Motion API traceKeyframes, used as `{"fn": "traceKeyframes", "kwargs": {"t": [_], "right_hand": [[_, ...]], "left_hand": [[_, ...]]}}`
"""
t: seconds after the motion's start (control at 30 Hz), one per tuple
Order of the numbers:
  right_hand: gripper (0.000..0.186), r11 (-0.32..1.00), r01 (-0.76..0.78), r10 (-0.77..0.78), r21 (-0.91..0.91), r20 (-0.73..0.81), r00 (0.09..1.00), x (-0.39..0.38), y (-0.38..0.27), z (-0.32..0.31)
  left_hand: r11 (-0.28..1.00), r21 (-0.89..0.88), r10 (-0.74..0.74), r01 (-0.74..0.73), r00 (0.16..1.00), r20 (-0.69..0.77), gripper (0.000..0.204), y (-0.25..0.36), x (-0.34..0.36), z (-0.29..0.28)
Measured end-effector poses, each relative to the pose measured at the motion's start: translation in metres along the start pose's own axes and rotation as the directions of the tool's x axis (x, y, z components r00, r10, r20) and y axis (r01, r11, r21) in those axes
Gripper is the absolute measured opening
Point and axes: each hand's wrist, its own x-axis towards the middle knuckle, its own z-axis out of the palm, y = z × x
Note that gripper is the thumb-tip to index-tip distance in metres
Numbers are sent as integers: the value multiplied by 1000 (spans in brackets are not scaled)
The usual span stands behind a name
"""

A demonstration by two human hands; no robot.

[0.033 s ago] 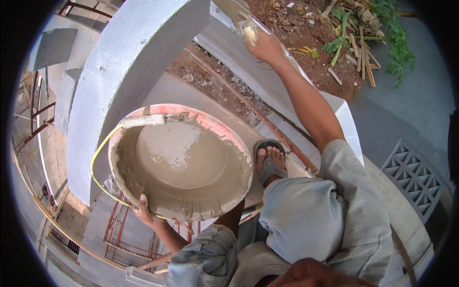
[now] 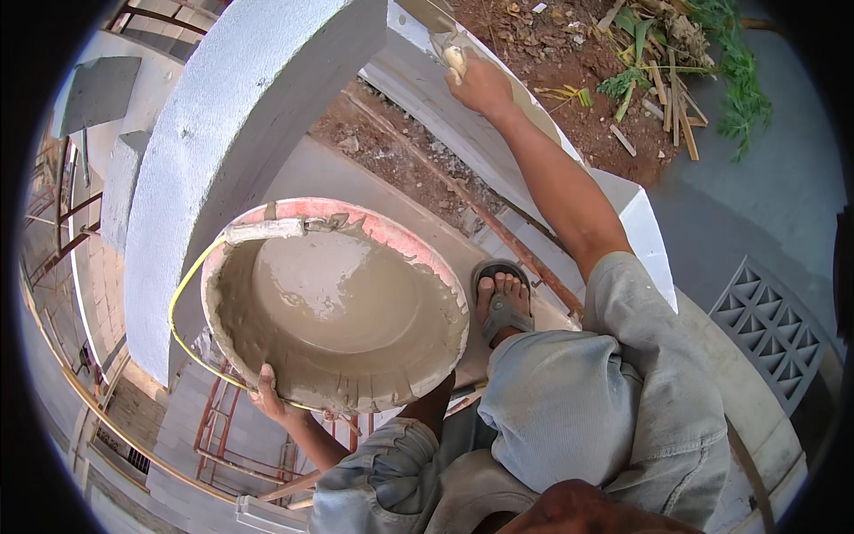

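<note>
My left hand (image 2: 274, 392) grips the lower rim of a pinkish bucket (image 2: 391, 222), tilted toward my view and coated inside with wet grey-beige mortar (image 2: 347, 303); its pale sleeved handle and a yellow cord loop lie at its left. My right arm reaches up, with my right hand (image 2: 480, 87) closed on the pale handle of a trowel (image 2: 454, 59). Its blade, smeared with mortar and hard to make out, is on the white ledge (image 2: 418, 62) along the top, where a strip of mortar runs.
A thick curved white block (image 2: 187, 169) stands at the left, with red scaffold bars (image 2: 213, 418) below. My sandalled foot (image 2: 503, 303) is on a board beside a rusty pipe (image 2: 534, 262). Soil with plants and sticks (image 2: 667, 107) lies beyond the ledge; a grey patterned grate (image 2: 765, 329) is at right.
My right hand and forearm have moved slightly up and left along the ledge with the trowel. The bucket has shifted very slightly down, still held in my left hand.
</note>
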Motion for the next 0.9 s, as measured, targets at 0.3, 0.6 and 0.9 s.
{"fn": "traceKeyframes", "kwargs": {"t": [0.3, 0.6, 0.9], "right_hand": [[50, 999, 31, -31, 10, 4, 1000, 22, -12, 36], [52, 1000, 8, -8, 0, -99, 995, 12, -16, 45], [57, 1000, -23, 23, 0, -4, 1000, 33, 0, 43]], "left_hand": [[1000, 15, -17, 18, 998, -57, 62, -7, 7, -9], [1000, 3, -21, 21, 998, -58, 63, -6, 7, -5], [1000, 28, 8, -7, 999, -33, 59, -7, 8, -7]]}}
